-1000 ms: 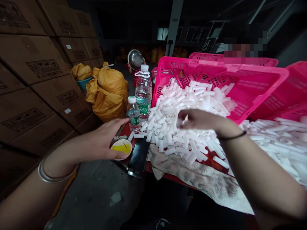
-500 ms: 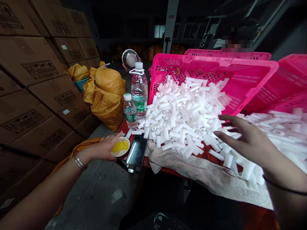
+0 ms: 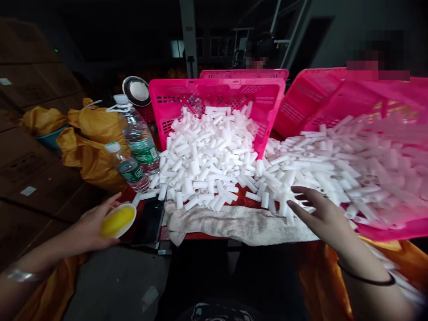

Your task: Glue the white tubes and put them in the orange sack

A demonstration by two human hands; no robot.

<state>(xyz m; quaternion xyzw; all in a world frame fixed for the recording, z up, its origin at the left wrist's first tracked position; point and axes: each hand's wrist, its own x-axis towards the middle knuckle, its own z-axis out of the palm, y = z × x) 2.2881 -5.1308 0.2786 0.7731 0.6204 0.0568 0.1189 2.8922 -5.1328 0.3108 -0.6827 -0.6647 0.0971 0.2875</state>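
Note:
My left hand (image 3: 91, 226) grips a small white dish of yellow liquid (image 3: 118, 220) at the table's left corner. My right hand (image 3: 319, 214) hovers with fingers spread over the near edge of a heap of short white plastic tubes (image 3: 210, 156), holding nothing. The tubes spill out of tipped pink baskets (image 3: 214, 91) onto the red table. A grey-white towel (image 3: 234, 225) lies along the front edge between my hands.
Two water bottles (image 3: 137, 138) stand left of the tubes, a dark phone (image 3: 149, 218) beside the dish. Yellow sacks (image 3: 90, 147) and cardboard boxes (image 3: 30, 89) sit on the left. More pink baskets (image 3: 384, 98) hold tubes at right. Other people stand behind the baskets.
The view has swung right. My right hand drew back from the middle of the heap to its near right edge. My left hand stayed on the dish.

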